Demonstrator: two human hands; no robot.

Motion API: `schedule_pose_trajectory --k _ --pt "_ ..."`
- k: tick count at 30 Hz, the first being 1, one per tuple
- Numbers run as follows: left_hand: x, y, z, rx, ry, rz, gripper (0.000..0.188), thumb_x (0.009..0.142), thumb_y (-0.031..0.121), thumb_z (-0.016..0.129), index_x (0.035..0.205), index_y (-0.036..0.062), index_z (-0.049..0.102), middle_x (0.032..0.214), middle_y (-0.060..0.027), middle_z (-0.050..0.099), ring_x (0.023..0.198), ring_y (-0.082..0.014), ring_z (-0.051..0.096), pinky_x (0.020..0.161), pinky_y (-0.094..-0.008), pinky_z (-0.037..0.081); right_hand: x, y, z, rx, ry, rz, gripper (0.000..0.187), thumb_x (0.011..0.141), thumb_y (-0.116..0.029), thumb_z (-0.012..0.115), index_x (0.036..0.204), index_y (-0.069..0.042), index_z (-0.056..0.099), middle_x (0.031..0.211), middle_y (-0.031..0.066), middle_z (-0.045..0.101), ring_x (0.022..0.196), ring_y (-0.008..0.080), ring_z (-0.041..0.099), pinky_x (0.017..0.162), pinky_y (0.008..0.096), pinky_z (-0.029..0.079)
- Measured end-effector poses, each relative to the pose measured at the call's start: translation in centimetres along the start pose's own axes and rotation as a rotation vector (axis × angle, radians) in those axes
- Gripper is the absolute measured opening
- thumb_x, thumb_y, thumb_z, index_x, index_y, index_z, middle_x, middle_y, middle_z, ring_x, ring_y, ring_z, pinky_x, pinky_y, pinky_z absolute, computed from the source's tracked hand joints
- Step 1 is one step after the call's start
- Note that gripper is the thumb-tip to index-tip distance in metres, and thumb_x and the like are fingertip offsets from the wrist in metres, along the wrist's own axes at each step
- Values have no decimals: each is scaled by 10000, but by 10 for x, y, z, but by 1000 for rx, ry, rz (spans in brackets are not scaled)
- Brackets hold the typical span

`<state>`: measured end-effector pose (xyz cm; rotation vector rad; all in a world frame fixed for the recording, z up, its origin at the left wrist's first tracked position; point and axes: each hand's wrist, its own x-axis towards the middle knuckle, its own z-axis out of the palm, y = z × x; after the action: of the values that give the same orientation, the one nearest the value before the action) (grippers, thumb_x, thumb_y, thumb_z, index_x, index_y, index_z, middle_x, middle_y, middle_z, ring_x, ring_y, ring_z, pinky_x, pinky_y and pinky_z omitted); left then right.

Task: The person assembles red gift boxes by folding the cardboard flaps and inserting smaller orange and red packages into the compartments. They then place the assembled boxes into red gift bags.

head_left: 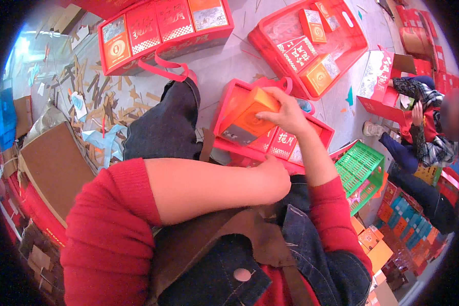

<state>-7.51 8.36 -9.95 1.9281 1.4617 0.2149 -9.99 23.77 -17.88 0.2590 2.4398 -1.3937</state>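
My right hand (286, 113) grips an orange carton (253, 108) from its right side, fingers on top and thumb on the near face. The carton is tilted over the left part of an open red gift box (223, 133), which has a red ribbon handle. Inside that gift box, red patterned small boxes (280, 143) sit side by side in the middle and right. My left hand (273, 176) is at the gift box's near edge, its forearm lying across my body. Its fingers are mostly hidden, so I cannot see whether they hold anything.
Another filled red gift box (158, 28) stands far left. Beyond the right hand lies a red plastic tray (270, 46) with several cartons. A green crate (359, 166) is at the right, near a seated co-worker (428, 122). Cardboard scraps (104, 97) litter the floor.
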Motion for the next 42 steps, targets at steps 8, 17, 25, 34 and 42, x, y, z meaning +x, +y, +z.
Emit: schedule_pose_trajectory --k 8,17,25,34,42 --pt "-4 -9 -3 -60 153 -21 196 815 197 538 872 92 693 890 -116 679 868 -294 646 735 -488 478 21 1 59 -698 191 -230 507 719 -442 682 1120 -137 624 1117 81 539 1094 264 462 912 455 365" --pt "-3 -6 -22 32 -8 -46 227 776 211 583 924 110 722 954 -92 692 882 -286 653 741 -489 493 34 17 77 -180 -19 -289 340 885 -225 522 1205 -122 569 1273 151 517 1212 307 446 1005 496 326" --pt "-13 -25 -34 -57 71 -178 238 768 223 601 896 53 709 897 -122 682 844 -324 653 763 -487 513 20 3 79 -375 21 -410 377 838 -200 603 1201 -104 572 1247 158 536 1175 326 478 1013 462 343" --pt "-77 -186 22 -767 488 -1197 554 929 432 349 1071 -32 616 1143 -277 564 1079 -397 547 939 -482 414 -10 32 118 651 440 579 420 886 -360 597 1062 21 594 990 67 622 912 141 567 793 280 459" --pt "-5 -198 138 -2146 913 -982 322 845 231 457 979 -21 606 968 -171 626 885 -272 618 770 -439 475 3 61 132 179 460 375 544 937 -378 312 936 82 603 964 281 613 963 404 576 867 463 405"
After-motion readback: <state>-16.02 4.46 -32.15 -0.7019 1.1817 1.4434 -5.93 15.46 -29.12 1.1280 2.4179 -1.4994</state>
